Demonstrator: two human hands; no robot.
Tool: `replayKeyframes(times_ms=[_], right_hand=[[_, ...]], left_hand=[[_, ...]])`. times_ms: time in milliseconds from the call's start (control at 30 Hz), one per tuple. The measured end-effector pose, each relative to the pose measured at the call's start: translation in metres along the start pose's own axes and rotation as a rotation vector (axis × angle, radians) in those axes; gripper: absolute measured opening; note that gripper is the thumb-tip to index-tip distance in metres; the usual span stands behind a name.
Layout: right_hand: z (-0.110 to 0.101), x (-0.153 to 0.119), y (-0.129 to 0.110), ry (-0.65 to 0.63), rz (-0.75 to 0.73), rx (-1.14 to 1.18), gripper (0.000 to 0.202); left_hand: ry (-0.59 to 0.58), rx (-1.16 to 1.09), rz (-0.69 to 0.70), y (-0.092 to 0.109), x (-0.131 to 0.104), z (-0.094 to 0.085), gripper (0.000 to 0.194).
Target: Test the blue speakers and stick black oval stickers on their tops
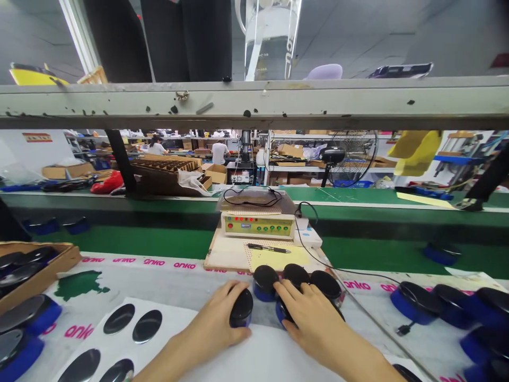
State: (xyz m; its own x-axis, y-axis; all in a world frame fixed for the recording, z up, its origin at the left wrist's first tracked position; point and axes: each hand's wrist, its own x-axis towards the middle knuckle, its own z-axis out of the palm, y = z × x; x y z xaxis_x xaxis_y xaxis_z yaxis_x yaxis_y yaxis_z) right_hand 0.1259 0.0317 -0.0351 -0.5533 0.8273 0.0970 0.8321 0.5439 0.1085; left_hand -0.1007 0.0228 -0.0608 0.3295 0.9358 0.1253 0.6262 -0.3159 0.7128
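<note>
My left hand (214, 321) is closed around the side of a round blue device with a glossy black top (242, 306), resting at the white sheet's (258, 355) far edge. With fingers bent over its top and thumb at the near side, my right hand (318, 315) grips a similar device (280, 310), mostly hidden beneath the palm. Another such device (265, 281) stands between the two hands. Just beyond my right fingers are two more, one black-topped device (296, 275) and a neighbouring device (326, 285).
Glossy black discs (147, 326) lie on a sheet at left, near a cardboard box (71, 258) of devices. Several more devices (417, 302) stand at right, beside a cable plug (404, 329). A tester box (258, 225) and pen (268, 248) sit ahead, under an overhead shelf (254, 103).
</note>
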Motion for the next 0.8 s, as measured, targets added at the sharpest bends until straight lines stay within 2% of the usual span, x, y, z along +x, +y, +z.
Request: replayKeyframes(times_ms=[67,133,200,267,367,433,500,633,800], right_hand=[[-0.001,-0.002,0.0,-0.008,-0.003,0.011,0.047],[-0.005,-0.003,0.0,-0.02,-0.015,0.022,0.048],[-0.015,-0.003,0.001,-0.005,-0.026,0.07,0.044],[-0.031,-0.003,0.0,0.077,-0.038,0.229,0.037],[-0.059,-0.002,-0.008,0.2,-0.074,0.611,0.05],[-0.072,-0.001,-0.015,0.226,-0.114,0.805,0.06],[-0.076,0.002,-0.023,0.268,-0.155,0.925,0.058],[-0.072,0.007,-0.033,0.327,-0.255,1.036,0.048],[-0.067,0.014,-0.037,0.357,-0.277,1.044,0.042]], left_hand=[[0.012,-0.026,-0.011,-0.004,0.0,0.002,0.071],[0.077,-0.076,-0.053,0.003,0.0,-0.006,0.069],[0.151,-0.122,-0.116,0.019,-0.001,-0.021,0.068],[0.153,-0.129,-0.125,0.039,-0.003,-0.037,0.07],[0.178,-0.052,-0.04,0.063,-0.007,-0.051,0.082],[0.269,0.022,0.028,0.072,-0.009,-0.053,0.09],[0.373,0.102,0.119,0.075,-0.01,-0.05,0.089],[0.485,0.325,0.315,0.075,-0.013,-0.046,0.077],[0.447,0.45,0.343,0.074,-0.016,-0.051,0.067]])
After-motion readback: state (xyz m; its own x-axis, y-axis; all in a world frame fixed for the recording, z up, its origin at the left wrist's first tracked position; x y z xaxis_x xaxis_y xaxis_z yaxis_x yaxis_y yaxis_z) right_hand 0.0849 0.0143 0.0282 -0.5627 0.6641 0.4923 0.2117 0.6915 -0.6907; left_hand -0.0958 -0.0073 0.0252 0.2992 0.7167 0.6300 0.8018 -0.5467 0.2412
